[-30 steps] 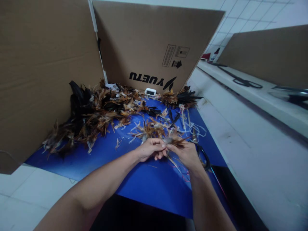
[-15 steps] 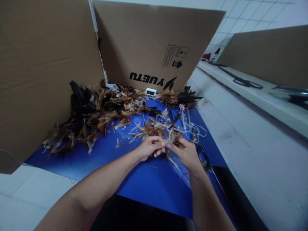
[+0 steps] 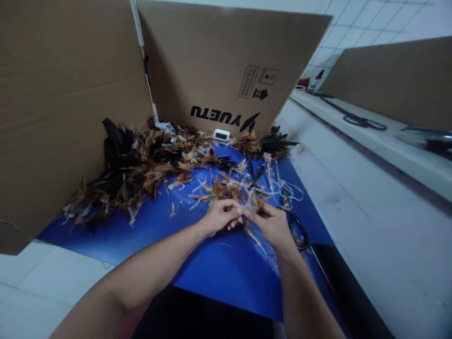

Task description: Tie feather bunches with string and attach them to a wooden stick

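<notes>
A: How do the hands sit?

B: Both forearms run in from the bottom edge and meet over the blue mat [image 3: 212,268]. The left hand [image 3: 221,217] comes from 7 o'clock, knuckles up, fingers curled and pinched shut on a small feather tuft [image 3: 253,203]. The right hand [image 3: 273,225] comes from 5 o'clock, wrist bent, its thumb and forefinger closed on the same tuft from the other side. The fingertips of the two hands touch.

A: Where is the tuft?

B: Between the two hands, just above the mat, a little right of the picture's middle. It is brown and grey, wispy, with thin quills trailing down toward 6 o'clock.

A: What lies around them?

B: At 10 o'clock from the hands is a feather pile [image 3: 141,165], rust-brown, tan and black, fluffy and tangled, lying against the cardboard [image 3: 212,61]. The cardboard is plain, matte, and stands upright in two panels behind the mat. At 12 o'clock a small white box [image 3: 221,134] sits at the foot of the cardboard. At 2 o'clock pale strings [image 3: 286,188] loop on the mat. Scissors [image 3: 300,233] with black handles lie just beside the right hand, at 3 o'clock. The mat is smooth and glossy; the table [image 3: 353,197] is white tile.
</notes>
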`<state>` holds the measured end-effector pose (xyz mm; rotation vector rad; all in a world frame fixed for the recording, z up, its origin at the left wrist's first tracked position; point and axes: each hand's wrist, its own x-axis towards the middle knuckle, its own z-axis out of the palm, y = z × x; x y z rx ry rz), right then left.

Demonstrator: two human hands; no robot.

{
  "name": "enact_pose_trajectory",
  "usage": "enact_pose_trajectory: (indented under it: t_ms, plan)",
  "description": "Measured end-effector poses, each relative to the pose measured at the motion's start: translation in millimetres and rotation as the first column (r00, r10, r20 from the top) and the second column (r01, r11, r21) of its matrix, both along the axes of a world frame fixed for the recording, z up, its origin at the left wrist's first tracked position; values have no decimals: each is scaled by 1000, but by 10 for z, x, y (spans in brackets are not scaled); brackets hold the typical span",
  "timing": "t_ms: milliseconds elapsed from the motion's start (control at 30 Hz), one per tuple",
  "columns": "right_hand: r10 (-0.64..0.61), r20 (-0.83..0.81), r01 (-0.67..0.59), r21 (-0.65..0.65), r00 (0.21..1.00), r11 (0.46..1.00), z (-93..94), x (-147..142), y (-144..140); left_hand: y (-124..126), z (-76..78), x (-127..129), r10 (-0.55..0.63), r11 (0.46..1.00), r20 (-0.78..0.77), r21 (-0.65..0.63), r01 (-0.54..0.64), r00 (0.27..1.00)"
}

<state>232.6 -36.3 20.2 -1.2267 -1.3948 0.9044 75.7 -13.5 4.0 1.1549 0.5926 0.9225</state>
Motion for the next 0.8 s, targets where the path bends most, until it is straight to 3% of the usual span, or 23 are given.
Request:
enact_pose_trajectory:
  t_ms: [433,600,800]
  plan:
    - [-11,113,8,22,994,1000,8,27,-5,4,-6,-4,-125,992,6,-26,125,992]
    - [-12,88,11,12,996,1000,-8,25,1,3,-10,4,-78,996,24,-39,79,997]
    - [-34,-1,34,-25,999,999,55,13,5,17,37,6,58,996,104,-68,-51,993]
